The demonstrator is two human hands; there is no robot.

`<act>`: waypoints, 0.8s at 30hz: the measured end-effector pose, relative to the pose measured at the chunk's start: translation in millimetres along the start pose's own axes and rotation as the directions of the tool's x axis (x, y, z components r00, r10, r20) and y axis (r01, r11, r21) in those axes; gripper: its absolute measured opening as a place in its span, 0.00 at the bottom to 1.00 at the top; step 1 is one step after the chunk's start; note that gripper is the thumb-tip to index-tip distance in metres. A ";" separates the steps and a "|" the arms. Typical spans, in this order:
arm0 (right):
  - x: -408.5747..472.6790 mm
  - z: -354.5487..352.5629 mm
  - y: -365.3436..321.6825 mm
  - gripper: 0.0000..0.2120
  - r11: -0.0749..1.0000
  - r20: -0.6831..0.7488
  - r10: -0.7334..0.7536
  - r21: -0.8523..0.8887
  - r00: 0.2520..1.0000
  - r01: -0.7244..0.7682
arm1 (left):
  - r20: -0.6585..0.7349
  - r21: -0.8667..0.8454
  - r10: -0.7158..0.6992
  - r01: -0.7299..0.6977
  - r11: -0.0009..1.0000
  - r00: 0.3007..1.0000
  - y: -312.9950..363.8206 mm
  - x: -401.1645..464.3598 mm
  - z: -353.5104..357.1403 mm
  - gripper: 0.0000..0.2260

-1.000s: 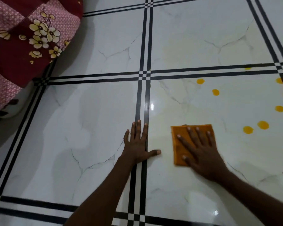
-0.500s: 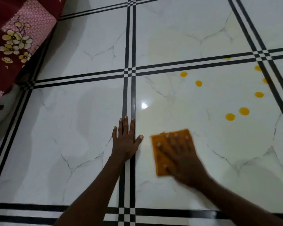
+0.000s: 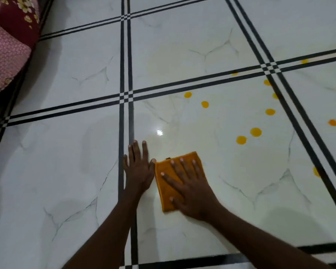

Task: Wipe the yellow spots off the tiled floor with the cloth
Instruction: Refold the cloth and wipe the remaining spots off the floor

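An orange folded cloth (image 3: pixel 163 183) lies flat on the white marble tile (image 3: pixel 211 210). My right hand (image 3: pixel 190 189) presses down on it with fingers spread. My left hand (image 3: pixel 139 167) rests flat on the floor just left of the cloth, its thumb touching the cloth's corner. Several yellow spots dot the tile beyond and to the right: a pair (image 3: pixel 248 135) nearest the cloth, two more (image 3: pixel 196 100) farther up, and others along the black border lines (image 3: pixel 270 111). One spot (image 3: pixel 316 171) sits at the right border.
Black double lines (image 3: pixel 126 94) divide the tiles. A red and pink floral bedspread (image 3: pixel 6 39) hangs at the upper left corner. A glare point (image 3: pixel 159 132) shines just beyond my left hand.
My right hand slid the cloth leftward until it met my left hand. The view shifted, so the bedspread moved further out at the left.
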State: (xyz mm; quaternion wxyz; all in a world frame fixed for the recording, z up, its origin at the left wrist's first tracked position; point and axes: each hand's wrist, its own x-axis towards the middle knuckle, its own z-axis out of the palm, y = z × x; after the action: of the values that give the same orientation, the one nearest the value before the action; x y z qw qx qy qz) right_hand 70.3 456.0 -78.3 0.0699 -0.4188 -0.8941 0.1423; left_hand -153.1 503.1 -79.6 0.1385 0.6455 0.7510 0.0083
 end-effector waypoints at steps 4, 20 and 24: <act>31.1 -20.9 113.7 0.36 0.970 -0.062 0.228 -0.067 0.972 -0.232 | -0.111 0.011 -0.027 0.028 1.000 0.993 25.2 5.7 1.0 0.33; -15.7 -48.8 182.8 0.35 0.860 -0.165 0.485 -0.089 0.859 -0.502 | -0.013 0.135 0.294 -0.290 0.947 0.956 142.6 43.8 16.4 0.33; -100.8 -65.2 217.7 0.35 0.565 -0.347 0.763 -0.051 0.545 -0.823 | -0.027 0.149 0.295 -0.288 0.946 0.955 141.1 43.2 26.9 0.33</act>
State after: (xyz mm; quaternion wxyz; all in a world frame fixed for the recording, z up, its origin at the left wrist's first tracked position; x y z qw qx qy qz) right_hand 309.5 523.7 -85.1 0.0818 -0.7996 -0.5949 0.0020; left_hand -16.2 564.1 -87.0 0.0706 0.7572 0.6493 -0.0095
